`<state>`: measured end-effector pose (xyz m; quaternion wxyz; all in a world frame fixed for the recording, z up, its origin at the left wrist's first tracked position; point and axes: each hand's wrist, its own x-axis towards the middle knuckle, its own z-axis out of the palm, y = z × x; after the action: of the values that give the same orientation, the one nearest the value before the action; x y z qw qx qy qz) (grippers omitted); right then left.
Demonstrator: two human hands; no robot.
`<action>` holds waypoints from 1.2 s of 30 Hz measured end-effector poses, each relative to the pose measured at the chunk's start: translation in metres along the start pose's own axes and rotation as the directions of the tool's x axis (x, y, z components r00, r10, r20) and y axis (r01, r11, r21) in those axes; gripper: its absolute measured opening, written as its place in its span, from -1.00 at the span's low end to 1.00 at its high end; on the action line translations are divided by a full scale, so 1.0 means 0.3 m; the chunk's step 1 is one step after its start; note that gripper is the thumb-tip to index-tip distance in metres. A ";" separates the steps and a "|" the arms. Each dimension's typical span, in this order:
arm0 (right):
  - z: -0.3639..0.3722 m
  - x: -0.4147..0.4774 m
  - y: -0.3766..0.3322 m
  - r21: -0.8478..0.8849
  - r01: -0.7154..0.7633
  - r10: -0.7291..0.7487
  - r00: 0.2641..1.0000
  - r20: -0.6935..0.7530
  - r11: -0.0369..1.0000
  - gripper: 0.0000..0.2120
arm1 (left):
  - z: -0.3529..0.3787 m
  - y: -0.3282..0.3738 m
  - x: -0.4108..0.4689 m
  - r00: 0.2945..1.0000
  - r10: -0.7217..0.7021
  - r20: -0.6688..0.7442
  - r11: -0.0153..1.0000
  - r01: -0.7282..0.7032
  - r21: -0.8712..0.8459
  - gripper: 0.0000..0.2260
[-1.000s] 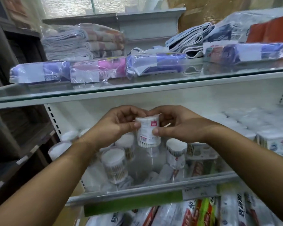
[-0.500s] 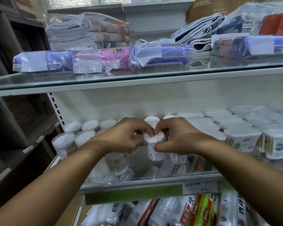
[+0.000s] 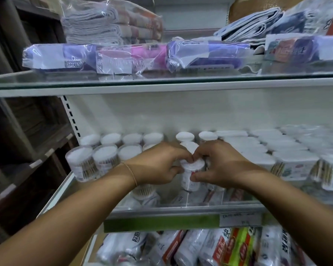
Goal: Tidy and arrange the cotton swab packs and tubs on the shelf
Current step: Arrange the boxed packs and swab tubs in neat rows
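Lowered since a second ago, the tub (image 3: 191, 176) now sits down among the others on the shelf (image 3: 181, 209), both hands down with it; below the rail lie wrapped packets (image 3: 188, 246); left hand (image 3: 158, 166) and right hand (image 3: 217, 167) grip the tub from either side, fingertips curled over its white lid; whether its base touches the shelf cannot be told; behind and leftward stand round tubs (image 3: 106, 155) in rows; rightward, square tubs (image 3: 294, 163); above, a glass shelf (image 3: 161, 81) bears bagged cloths (image 3: 112, 22).
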<state>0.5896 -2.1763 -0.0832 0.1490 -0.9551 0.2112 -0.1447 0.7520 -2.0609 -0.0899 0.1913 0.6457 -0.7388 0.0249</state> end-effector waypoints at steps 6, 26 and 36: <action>0.007 -0.002 0.001 -0.102 0.015 -0.014 1.000 0.003 0.995 -0.66 | 0.018 0.017 0.005 1.000 0.018 0.014 0.999 -0.019 0.046 -0.79; 0.032 -0.014 -0.038 -0.202 -0.099 0.089 0.994 -0.057 0.974 -0.77 | 0.001 0.044 -0.020 0.994 -0.080 0.074 0.994 0.074 0.080 -0.73; 0.006 -0.005 -0.131 -0.126 -0.096 0.089 0.994 -0.059 0.987 -0.50 | -0.088 0.014 -0.135 0.987 -0.159 -0.011 0.978 0.159 0.136 -0.51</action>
<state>0.6030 -2.1410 -0.0717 0.0877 -0.9477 0.2680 -0.1493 0.7583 -2.0146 -0.0774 0.1482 0.7142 -0.6815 0.0599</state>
